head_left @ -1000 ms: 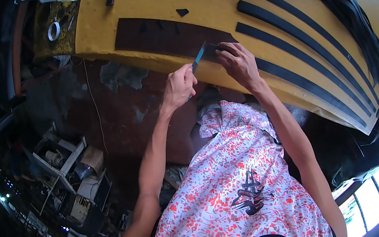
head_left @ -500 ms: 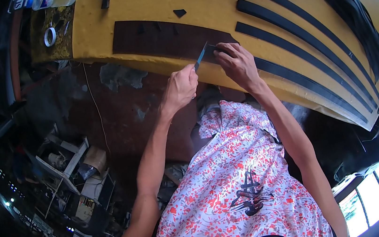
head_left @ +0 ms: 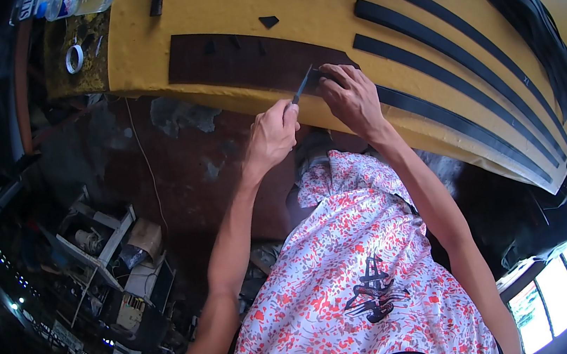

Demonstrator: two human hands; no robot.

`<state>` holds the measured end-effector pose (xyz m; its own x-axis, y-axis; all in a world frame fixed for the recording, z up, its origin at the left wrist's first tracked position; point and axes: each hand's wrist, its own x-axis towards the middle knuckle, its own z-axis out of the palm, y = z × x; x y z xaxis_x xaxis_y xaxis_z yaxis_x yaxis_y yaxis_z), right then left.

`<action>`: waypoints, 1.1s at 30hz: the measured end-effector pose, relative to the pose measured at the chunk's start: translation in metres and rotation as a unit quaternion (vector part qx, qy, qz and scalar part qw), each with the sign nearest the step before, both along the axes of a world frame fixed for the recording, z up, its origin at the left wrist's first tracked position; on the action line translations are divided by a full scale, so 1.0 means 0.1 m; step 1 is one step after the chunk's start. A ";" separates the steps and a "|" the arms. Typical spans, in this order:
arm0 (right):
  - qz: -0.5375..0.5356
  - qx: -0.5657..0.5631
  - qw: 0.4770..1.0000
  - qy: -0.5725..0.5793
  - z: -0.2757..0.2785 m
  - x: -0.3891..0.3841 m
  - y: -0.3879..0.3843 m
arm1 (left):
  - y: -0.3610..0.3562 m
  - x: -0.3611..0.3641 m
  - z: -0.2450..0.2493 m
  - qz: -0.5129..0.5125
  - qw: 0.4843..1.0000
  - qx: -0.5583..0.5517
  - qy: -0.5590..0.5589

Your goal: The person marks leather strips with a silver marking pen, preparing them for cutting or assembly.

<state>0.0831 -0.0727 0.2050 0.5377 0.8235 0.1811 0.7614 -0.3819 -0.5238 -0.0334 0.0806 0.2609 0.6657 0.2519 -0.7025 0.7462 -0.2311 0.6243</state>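
My left hand (head_left: 270, 138) is closed around the handle of a thin-bladed knife (head_left: 303, 84), whose blade points up and to the right. Just right of the blade, my right hand (head_left: 353, 98) pinches the near end of a long black strip (head_left: 446, 119). The strip runs away to the right along the front edge of the yellow-covered table (head_left: 219, 1). Under the knife tip and my right fingers lies a dark brown board (head_left: 213, 64), with several small black scraps on it. Whether the blade touches the strip is too small to tell.
Several other black strips (head_left: 453, 57) lie fanned out on the right of the table. One black scrap (head_left: 269, 22) sits behind the board. At the far left are a roll of tape (head_left: 74, 59) and plastic bottles (head_left: 92, 0). Dark sheet material (head_left: 509, 0) hangs at the right.
The knife has tilted a little and its blade now shows narrower, while my left hand has shifted slightly to the right. My right hand keeps its pinch on the strip's end.
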 end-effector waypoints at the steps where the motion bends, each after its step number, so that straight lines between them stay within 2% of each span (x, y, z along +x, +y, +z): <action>1: 0.002 0.001 1.000 -0.004 -0.01 0.00 0.00 | -0.02 -0.05 -0.04 0.000 1.000 0.001 0.000; 3: 0.002 0.006 1.000 -0.011 -0.04 -0.01 0.02 | -0.09 -0.20 -0.17 0.029 0.993 0.066 -0.091; 7: -0.002 0.019 1.000 -0.008 -0.11 -0.03 0.00 | -0.17 -0.21 0.06 0.035 0.987 0.077 -0.134; 9: -0.008 0.025 1.000 -0.004 -0.12 -0.04 0.00 | -0.25 -0.23 0.12 -0.014 0.956 0.217 -0.195; 10: -0.013 0.030 0.999 0.001 -0.12 -0.04 0.00 | -0.30 -0.22 0.18 -0.013 0.956 0.217 -0.195; 12: -0.010 0.033 0.999 -0.002 -0.12 -0.03 -0.01 | -0.39 -0.18 0.32 -0.026 0.969 0.224 -0.099; 16: -0.003 0.040 0.999 -0.003 -0.11 -0.01 0.00 | -0.53 -0.14 0.35 -0.060 0.962 0.258 -0.070; 33: -0.013 0.026 0.999 0.037 -0.12 -0.01 0.04 | -0.54 0.00 0.34 -0.109 0.948 0.295 -0.053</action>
<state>0.0823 -0.0692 0.1931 0.5714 0.7999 0.1835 0.7109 -0.3707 -0.5977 -0.0337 0.0267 0.2946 0.8065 0.4286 -0.4072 0.5804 -0.7051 0.4073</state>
